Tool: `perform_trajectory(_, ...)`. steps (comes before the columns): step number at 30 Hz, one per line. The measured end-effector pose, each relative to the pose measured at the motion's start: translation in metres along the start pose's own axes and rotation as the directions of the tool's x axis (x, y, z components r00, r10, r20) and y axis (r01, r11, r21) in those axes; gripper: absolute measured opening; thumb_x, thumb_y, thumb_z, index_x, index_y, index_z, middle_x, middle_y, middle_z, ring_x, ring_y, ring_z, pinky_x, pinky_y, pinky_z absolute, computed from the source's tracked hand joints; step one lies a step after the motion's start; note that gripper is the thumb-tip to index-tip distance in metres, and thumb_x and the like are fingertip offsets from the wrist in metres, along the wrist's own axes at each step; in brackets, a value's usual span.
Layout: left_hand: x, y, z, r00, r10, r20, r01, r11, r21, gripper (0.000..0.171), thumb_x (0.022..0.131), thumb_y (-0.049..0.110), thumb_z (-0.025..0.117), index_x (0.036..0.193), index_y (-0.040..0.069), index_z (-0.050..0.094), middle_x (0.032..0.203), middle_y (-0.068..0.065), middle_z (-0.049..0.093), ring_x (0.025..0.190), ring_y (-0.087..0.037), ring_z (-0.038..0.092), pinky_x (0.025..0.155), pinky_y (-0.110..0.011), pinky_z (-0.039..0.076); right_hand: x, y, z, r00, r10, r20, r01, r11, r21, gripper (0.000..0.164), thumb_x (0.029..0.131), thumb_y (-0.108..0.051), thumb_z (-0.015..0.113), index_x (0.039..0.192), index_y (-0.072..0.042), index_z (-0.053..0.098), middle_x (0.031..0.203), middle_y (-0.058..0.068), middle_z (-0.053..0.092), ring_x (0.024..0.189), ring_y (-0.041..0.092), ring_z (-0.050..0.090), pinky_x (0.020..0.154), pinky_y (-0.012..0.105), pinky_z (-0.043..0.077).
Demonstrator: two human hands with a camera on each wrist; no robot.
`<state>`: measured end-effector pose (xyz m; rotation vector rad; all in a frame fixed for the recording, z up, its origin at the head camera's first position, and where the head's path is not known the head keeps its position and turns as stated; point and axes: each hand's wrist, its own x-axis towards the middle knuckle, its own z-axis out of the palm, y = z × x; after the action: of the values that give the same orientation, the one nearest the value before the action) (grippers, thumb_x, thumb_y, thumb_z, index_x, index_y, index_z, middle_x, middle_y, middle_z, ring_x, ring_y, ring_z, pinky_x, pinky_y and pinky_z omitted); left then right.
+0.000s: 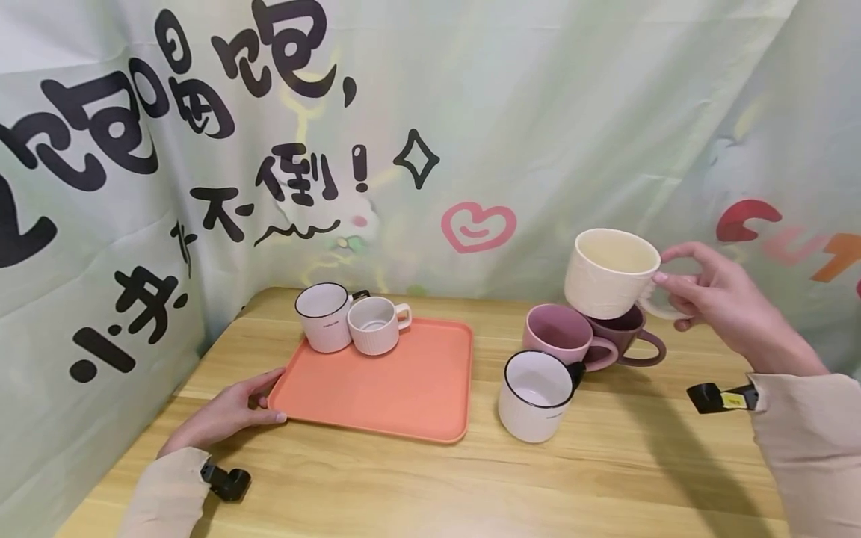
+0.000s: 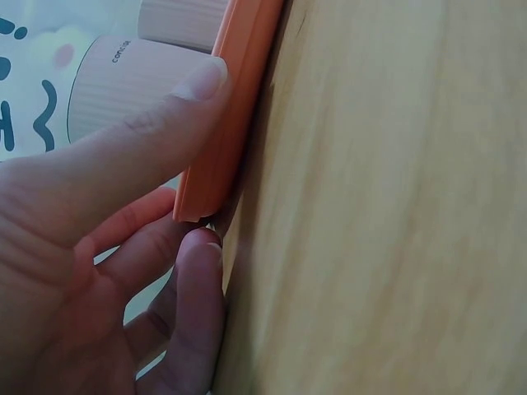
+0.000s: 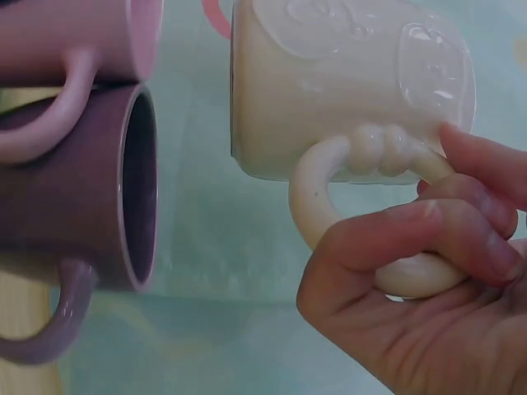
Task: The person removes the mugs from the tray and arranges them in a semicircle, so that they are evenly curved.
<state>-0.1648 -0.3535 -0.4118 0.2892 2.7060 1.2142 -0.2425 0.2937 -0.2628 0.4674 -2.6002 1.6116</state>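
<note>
My right hand (image 1: 729,302) holds a cream mug (image 1: 608,275) by its handle, above the table. In the right wrist view, fingers curl through the mug's looped handle (image 3: 309,193), and raised patterns show on its side. Below it are a pink mug (image 1: 554,332) and a dark purple mug (image 1: 646,347), partly hidden. My left hand (image 1: 225,407) grips the left edge of an orange tray (image 1: 383,396), thumb on the rim and other fingers at its corner and underside. On the tray's back left stand a black-rimmed white mug (image 1: 325,321) and a smaller ribbed cup (image 1: 374,329).
Another black-rimmed white mug (image 1: 534,403) stands on the wooden table (image 1: 377,486), right of the tray and in front of the pink mug. A printed curtain (image 1: 558,112) hangs behind the table and along its left side.
</note>
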Motion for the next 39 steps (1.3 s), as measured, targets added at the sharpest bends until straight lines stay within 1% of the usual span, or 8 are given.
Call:
perform_trajectory(4, 0.001, -0.001, 0.000, 1.000, 0.003, 0.007, -0.003, 1.000, -0.023, 0.087, 0.088, 0.018, 0.080, 0.154, -0.010, 0.030, 0.095, -0.006, 0.061, 0.084, -0.012, 0.054, 0.075, -0.026, 0.044, -0.005, 0.005, -0.008, 1.000, 0.002, -0.026, -0.002, 1.000, -0.003, 0.020, 0.106, -0.010, 0.053, 0.120, -0.024, 0.049, 0.060, 0.005, 0.029, 0.055, 0.021, 0.034, 0.053, 0.030, 0.048)
perform_trajectory(9, 0.001, -0.001, 0.000, 1.000, -0.001, 0.000, 0.001, 1.000, -0.010, 0.086, 0.088, 0.018, 0.081, 0.153, -0.010, 0.031, 0.093, -0.005, 0.060, 0.083, -0.012, 0.053, 0.074, -0.026, 0.043, -0.010, 0.009, -0.016, 0.998, 0.013, -0.053, -0.013, 1.000, -0.003, 0.020, 0.106, -0.010, 0.052, 0.119, -0.024, 0.047, 0.060, 0.006, 0.030, 0.055, 0.020, 0.035, 0.052, 0.030, 0.047)
perform_trajectory(17, 0.001, 0.001, 0.001, 1.000, -0.026, 0.001, 0.026, 1.000, 0.004, 0.089, 0.088, 0.021, 0.081, 0.154, -0.009, 0.030, 0.087, -0.004, 0.057, 0.079, -0.013, 0.052, 0.072, -0.027, 0.042, -0.016, 0.011, -0.022, 0.995, 0.034, -0.096, -0.037, 0.999, -0.032, 0.022, 0.106, -0.011, 0.054, 0.119, -0.028, 0.048, 0.061, 0.006, 0.032, 0.057, 0.019, 0.037, 0.053, 0.029, 0.047)
perform_trajectory(22, 0.002, 0.002, 0.002, 1.000, -0.020, 0.001, 0.020, 1.000, -0.005, 0.090, 0.087, 0.019, 0.082, 0.154, -0.010, 0.030, 0.085, -0.004, 0.054, 0.077, -0.014, 0.050, 0.070, -0.027, 0.041, -0.021, 0.013, -0.024, 0.991, 0.050, -0.126, -0.056, 0.997, -0.047, 0.023, 0.106, -0.013, 0.054, 0.118, -0.031, 0.048, 0.061, 0.005, 0.033, 0.059, 0.018, 0.038, 0.054, 0.028, 0.049)
perform_trajectory(28, 0.001, 0.002, 0.000, 1.000, -0.013, 0.001, 0.013, 1.000, -0.008, 0.089, 0.087, 0.018, 0.082, 0.154, -0.011, 0.030, 0.086, -0.005, 0.055, 0.078, -0.013, 0.051, 0.071, -0.027, 0.042, -0.027, 0.020, -0.026, 0.986, 0.042, -0.158, -0.047, 0.998, -0.028, 0.024, 0.106, -0.012, 0.053, 0.118, -0.033, 0.047, 0.060, 0.005, 0.031, 0.056, 0.020, 0.034, 0.054, 0.026, 0.048)
perform_trajectory(33, 0.002, 0.002, 0.000, 1.000, -0.022, 0.005, 0.022, 1.000, -0.007, 0.089, 0.088, 0.019, 0.082, 0.154, -0.010, 0.029, 0.087, -0.005, 0.055, 0.079, -0.014, 0.051, 0.072, -0.027, 0.042, -0.031, 0.025, -0.029, 0.982, 0.041, -0.186, -0.047, 0.999, -0.026, 0.023, 0.107, -0.014, 0.052, 0.118, -0.034, 0.047, 0.060, 0.003, 0.033, 0.055, 0.020, 0.033, 0.054, 0.025, 0.047)
perform_trajectory(36, 0.001, 0.002, 0.000, 1.000, -0.023, 0.002, 0.023, 1.000, -0.003, 0.089, 0.088, 0.019, 0.082, 0.154, -0.010, 0.029, 0.087, -0.005, 0.056, 0.080, -0.014, 0.052, 0.072, -0.027, 0.042, -0.035, 0.028, -0.032, 0.981, 0.042, -0.189, -0.041, 0.999, 0.007, 0.022, 0.107, -0.012, 0.052, 0.119, -0.031, 0.048, 0.060, 0.002, 0.033, 0.055, 0.020, 0.031, 0.054, 0.024, 0.047)
perform_trajectory(39, 0.001, 0.003, 0.001, 1.000, -0.023, 0.001, 0.023, 1.000, 0.000, 0.089, 0.088, 0.019, 0.082, 0.154, -0.010, 0.030, 0.088, -0.005, 0.058, 0.081, -0.014, 0.052, 0.073, -0.027, 0.042, -0.039, 0.031, -0.033, 0.978, 0.048, -0.202, -0.045, 0.999, 0.022, 0.022, 0.106, -0.012, 0.053, 0.118, -0.030, 0.049, 0.060, 0.001, 0.039, 0.057, 0.016, 0.037, 0.053, 0.024, 0.048)
